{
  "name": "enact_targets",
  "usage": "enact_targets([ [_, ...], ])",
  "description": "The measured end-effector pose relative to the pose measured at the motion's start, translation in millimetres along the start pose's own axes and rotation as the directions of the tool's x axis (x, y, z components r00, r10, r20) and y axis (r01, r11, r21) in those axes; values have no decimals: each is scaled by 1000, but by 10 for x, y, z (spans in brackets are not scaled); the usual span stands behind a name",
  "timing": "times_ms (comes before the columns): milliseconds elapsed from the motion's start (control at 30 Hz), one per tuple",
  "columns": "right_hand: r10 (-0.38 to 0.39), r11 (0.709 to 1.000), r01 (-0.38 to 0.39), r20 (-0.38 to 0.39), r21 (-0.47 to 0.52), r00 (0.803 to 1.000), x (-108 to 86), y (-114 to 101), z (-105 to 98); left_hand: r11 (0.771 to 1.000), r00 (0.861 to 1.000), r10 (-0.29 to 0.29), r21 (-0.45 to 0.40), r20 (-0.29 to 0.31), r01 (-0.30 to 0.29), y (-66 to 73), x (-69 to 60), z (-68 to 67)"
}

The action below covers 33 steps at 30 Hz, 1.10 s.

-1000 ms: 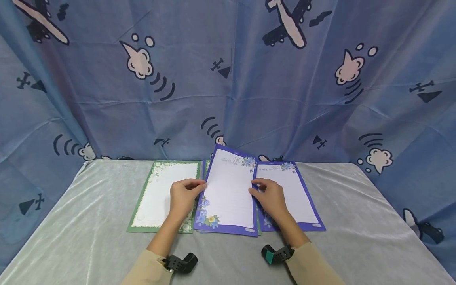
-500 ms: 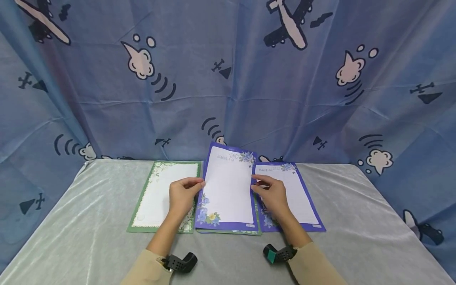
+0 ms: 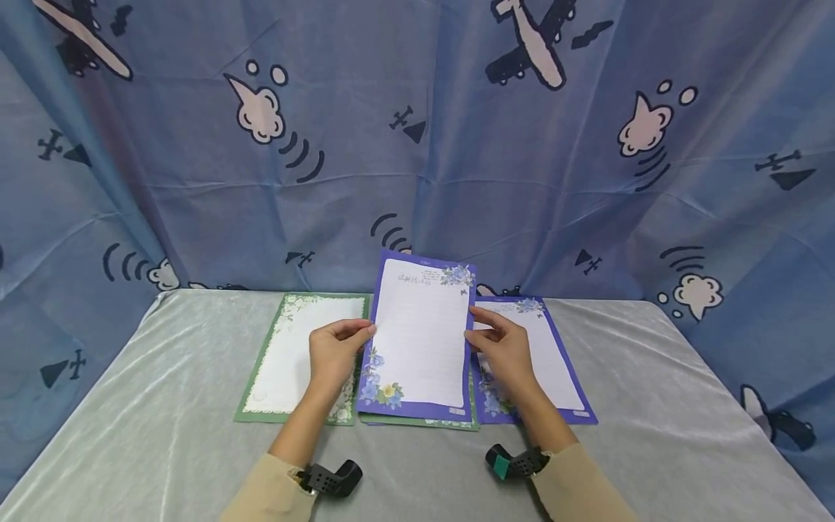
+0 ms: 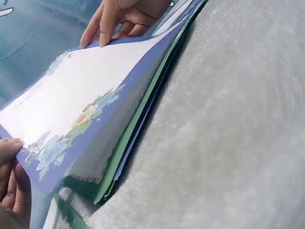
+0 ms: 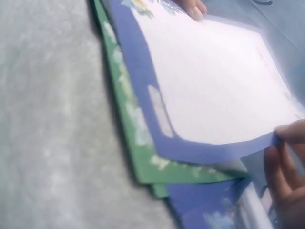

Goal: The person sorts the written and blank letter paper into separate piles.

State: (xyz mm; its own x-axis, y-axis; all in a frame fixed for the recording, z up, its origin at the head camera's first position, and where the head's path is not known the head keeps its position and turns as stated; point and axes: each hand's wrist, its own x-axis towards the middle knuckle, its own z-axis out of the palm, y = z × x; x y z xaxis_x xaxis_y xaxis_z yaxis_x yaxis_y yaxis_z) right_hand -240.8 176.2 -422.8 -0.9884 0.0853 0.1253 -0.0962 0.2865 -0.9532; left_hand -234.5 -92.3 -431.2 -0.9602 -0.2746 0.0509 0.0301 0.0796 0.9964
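While both hands pinch its side edges, the purple-bordered sheet [image 3: 417,333] slants up over a green-bordered sheet [image 5: 126,105] at the middle of the desk [image 3: 183,355]. The left hand [image 3: 333,355] has its grip, thumb against fingers, on the left edge; the right hand [image 3: 507,351] pinches the right edge likewise. A light, even pinch probably suits thin paper best, since pushing inward could deepen the bow seen from the left wrist. Matching hand heights should limit twisting, and raised knuckles would spare the neighbouring sheets [image 3: 548,362] at either side.
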Motion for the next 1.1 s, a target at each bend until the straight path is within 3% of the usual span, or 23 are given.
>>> enact_targets([
  [233, 12, 1000, -11, -26, 23, 1000, -28, -175, -88, 999, 998, 35, 2, 45, -35, 139, -57, 39],
  [467, 9, 999, -8, -45, 32, 999, -62, -400, -218, 995, 986, 103, -6, 128, -103, 392, -135, 204],
  [733, -55, 997, 61, -98, 56, 994, -117, -636, -381, 985, 965, 175, -22, 197, -174, 610, -217, 542],
  [967, -106, 994, 110, -167, 17, 980, -164, -774, -531, 970, 936, 243, -72, 255, -232, 730, -302, 886],
  [1100, -118, 992, 123, -202, 13, 972, -165, -803, -615, 969, 936, 246, -54, 251, -240, 776, -369, 1049],
])
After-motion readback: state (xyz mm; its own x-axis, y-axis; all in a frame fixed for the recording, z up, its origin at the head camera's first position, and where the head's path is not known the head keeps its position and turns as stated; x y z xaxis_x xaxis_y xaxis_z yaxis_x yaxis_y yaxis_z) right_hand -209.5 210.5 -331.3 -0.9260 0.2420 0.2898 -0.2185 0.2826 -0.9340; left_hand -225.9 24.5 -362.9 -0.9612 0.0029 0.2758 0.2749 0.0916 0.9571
